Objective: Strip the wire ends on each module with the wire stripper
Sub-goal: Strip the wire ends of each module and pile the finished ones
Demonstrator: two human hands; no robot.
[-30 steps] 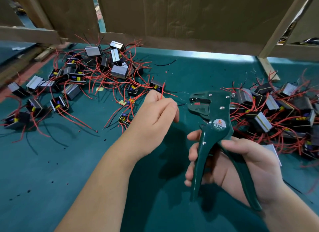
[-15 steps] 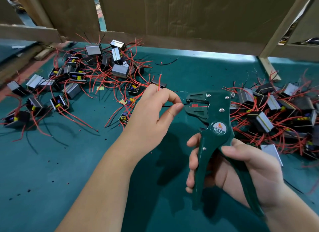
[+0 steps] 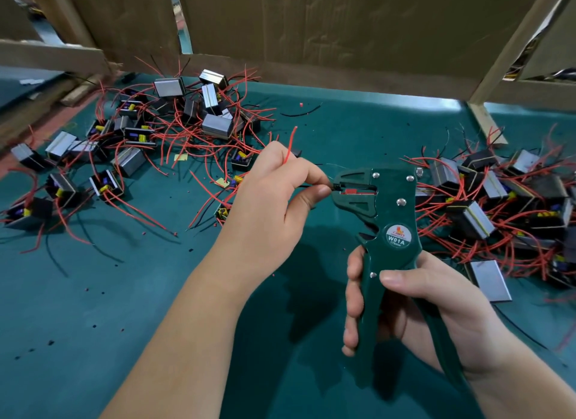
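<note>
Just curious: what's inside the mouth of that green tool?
A black wire end, pinched by the left hand, sits in the wire stripper beside a red insert. How deep it reaches is hidden by the tool's head.

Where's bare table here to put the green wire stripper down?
Barest: the near-left teal mat, between the left heap of grey modules with red wires and the near edge, only specks there. Also the back-centre strip beside the black wire scrap. Crowded: both heaps, including the right heap.
</note>
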